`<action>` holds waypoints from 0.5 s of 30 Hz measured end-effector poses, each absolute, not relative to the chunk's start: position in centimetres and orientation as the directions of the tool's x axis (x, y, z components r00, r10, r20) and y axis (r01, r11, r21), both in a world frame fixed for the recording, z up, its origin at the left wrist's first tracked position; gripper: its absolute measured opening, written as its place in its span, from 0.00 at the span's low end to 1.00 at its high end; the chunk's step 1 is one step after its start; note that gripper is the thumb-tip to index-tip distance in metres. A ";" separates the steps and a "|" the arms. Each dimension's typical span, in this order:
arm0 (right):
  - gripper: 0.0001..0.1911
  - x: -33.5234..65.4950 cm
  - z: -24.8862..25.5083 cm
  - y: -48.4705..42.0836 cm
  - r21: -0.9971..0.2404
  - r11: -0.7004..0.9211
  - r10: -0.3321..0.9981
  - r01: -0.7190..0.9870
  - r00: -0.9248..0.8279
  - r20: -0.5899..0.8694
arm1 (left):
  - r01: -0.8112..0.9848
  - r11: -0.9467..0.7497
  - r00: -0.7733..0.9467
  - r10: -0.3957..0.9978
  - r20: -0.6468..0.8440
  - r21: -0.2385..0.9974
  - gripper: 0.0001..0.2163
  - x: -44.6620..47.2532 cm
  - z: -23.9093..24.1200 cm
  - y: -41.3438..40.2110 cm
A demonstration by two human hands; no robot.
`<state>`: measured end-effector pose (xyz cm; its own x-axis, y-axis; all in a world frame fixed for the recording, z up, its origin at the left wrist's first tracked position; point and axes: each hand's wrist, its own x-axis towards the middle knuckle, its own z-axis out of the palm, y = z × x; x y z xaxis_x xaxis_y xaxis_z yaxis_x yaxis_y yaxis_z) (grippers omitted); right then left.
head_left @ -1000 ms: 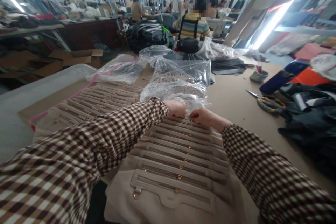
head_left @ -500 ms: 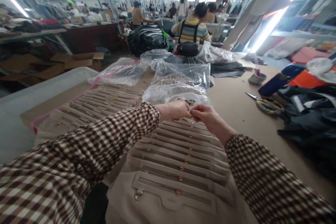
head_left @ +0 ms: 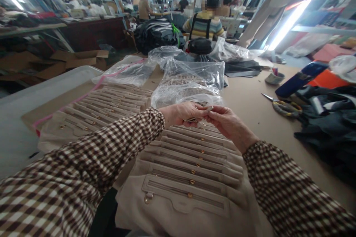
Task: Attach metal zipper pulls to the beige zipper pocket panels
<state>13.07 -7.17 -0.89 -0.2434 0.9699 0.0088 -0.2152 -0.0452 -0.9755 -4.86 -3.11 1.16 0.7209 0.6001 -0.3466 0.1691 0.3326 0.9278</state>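
My left hand and my right hand meet in the air above a fanned stack of beige leather panels with gold studs. Both hands pinch small metal pieces held between their fingertips; the left palm cups a few of them. Just beyond my hands lies a clear plastic bag filled with small metal hardware. A second fanned row of beige panels lies to the left. Checked brown-and-white sleeves cover both of my arms.
Scissors lie on the brown table to the right, beside dark fabric and a small bowl. A translucent bin lid sits at left. A person in a striped shirt works beyond the table.
Both hands lifted from the beige panels up toward the plastic bag and drew together; small metal pieces now show between their fingers.
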 end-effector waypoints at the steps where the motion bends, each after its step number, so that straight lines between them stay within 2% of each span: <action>1: 0.15 13.1 -0.9 -7.3 -0.978 -0.046 0.971 -0.205 -0.239 0.004 | 0.189 0.319 0.725 0.592 -0.351 0.929 0.22 -4.9 1.3 -3.1; 4: 0.17 13.6 -1.2 -7.3 -0.992 -0.018 0.984 -0.124 -0.179 0.005 | 0.332 0.202 0.641 0.669 -0.377 0.921 0.17 -4.9 1.8 -3.3; 7: 0.17 14.3 -2.1 -7.3 -0.991 -0.082 0.974 0.104 -0.204 -0.102 | 0.472 0.062 0.528 0.779 -0.338 0.879 0.10 -4.6 2.0 -3.5; 9: 0.14 14.6 -2.9 -7.2 -0.959 -0.119 0.959 0.256 -0.222 -0.178 | 0.530 -0.005 0.522 0.790 -0.321 0.848 0.07 -4.4 1.7 -3.6; 11: 0.11 14.7 -3.7 -7.3 -0.932 -0.098 0.956 0.350 -0.228 -0.186 | 0.573 -0.059 0.542 0.776 -0.323 0.818 0.07 -4.2 1.2 -3.7; 15: 0.11 14.4 -4.5 -7.5 -0.917 -0.059 0.955 0.396 -0.244 -0.167 | 0.640 -0.125 0.552 0.760 -0.342 0.758 0.09 -4.0 0.5 -3.6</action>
<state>14.39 -7.52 -4.54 -0.2439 0.9553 -0.1671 0.3955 -0.0593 -0.9165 -3.97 -3.65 0.47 0.5525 0.7604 -0.3415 0.6403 -0.1248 0.7579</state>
